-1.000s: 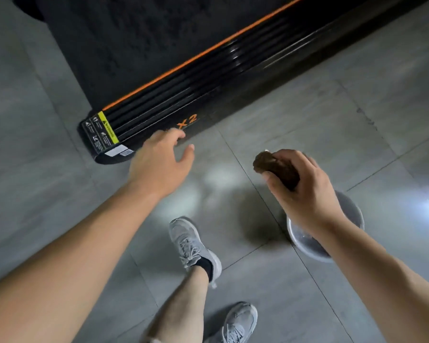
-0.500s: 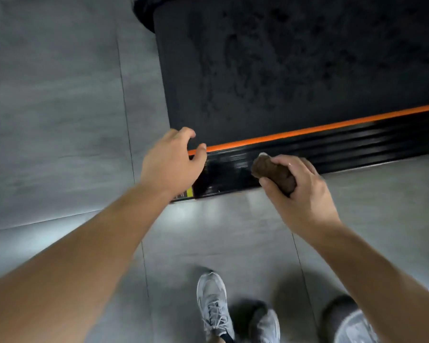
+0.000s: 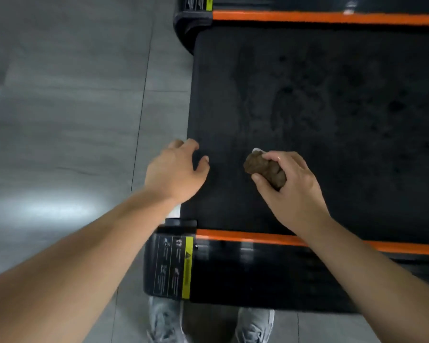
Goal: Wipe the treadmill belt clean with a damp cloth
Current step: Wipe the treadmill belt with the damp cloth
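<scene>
View from the head, looking down on the rear end of a treadmill. The black belt (image 3: 332, 120) fills the upper right; mottled dull patches show across its surface. The right hand (image 3: 292, 189) is over the near part of the belt with its fingers and thumb curled tightly round a wadded brown cloth (image 3: 264, 169), whose free end sticks out to the left of the fist. Whether the cloth touches the belt cannot be told. The left hand (image 3: 174, 172) is at the belt's left edge, fingers loosely bent and spread, thumb apart, holding nothing; contact with the belt cannot be told.

The near side rail (image 3: 258, 273), glossy black with an orange stripe (image 3: 245, 237) along its inner edge, passes under both forearms. A warning label (image 3: 176, 266) with a yellow band sits at its left end. Grey tiled floor (image 3: 60, 120) lies to the left, and two grey shoes (image 3: 164, 323) stand just below the rail.

Compared with half a second earlier, both hands have moved forward from above the side rail to above the belt. The cloth remains bunched in the same grip.
</scene>
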`<state>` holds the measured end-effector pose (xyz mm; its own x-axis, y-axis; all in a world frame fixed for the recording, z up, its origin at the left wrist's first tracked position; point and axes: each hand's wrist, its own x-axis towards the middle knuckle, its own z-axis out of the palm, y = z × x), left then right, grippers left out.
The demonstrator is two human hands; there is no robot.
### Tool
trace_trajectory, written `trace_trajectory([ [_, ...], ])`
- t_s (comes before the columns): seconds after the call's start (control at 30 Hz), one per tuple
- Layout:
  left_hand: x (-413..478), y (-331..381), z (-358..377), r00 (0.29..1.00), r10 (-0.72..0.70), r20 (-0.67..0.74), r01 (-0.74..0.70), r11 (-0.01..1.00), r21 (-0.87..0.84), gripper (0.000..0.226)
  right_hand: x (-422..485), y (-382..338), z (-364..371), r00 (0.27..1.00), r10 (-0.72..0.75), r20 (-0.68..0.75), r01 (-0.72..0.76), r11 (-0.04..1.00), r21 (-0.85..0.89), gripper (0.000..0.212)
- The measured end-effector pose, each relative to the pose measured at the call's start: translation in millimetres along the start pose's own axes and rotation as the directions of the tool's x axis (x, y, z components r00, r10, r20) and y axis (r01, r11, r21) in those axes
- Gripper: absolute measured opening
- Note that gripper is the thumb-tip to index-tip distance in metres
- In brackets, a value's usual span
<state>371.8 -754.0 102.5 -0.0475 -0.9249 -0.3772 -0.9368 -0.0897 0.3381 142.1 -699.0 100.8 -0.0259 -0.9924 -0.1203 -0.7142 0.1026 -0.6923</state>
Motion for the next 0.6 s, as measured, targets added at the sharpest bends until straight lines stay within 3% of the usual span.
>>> trace_trajectory([
  [0.13,58,-8,10,1.0,-0.007,0.015,0.008,0.999,-0.042,0.043,65,7,24,0.999,-0.047,-0.026,0.046,0.999,-0.026,0.04],
  [0.37,159,-21,13,0.994,0.102,-0.04,-0.106,0.987,-0.119,0.047,186,-6,68,0.981,-0.149,-0.122,0.139,0.986,-0.09,0.043],
  [0.6,206,-38,37,0.99,0.11,-0.083,-0.134,0.909,-0.395,0.057,280,-7,114,0.95,-0.302,-0.084,0.259,0.907,-0.331,0.045],
])
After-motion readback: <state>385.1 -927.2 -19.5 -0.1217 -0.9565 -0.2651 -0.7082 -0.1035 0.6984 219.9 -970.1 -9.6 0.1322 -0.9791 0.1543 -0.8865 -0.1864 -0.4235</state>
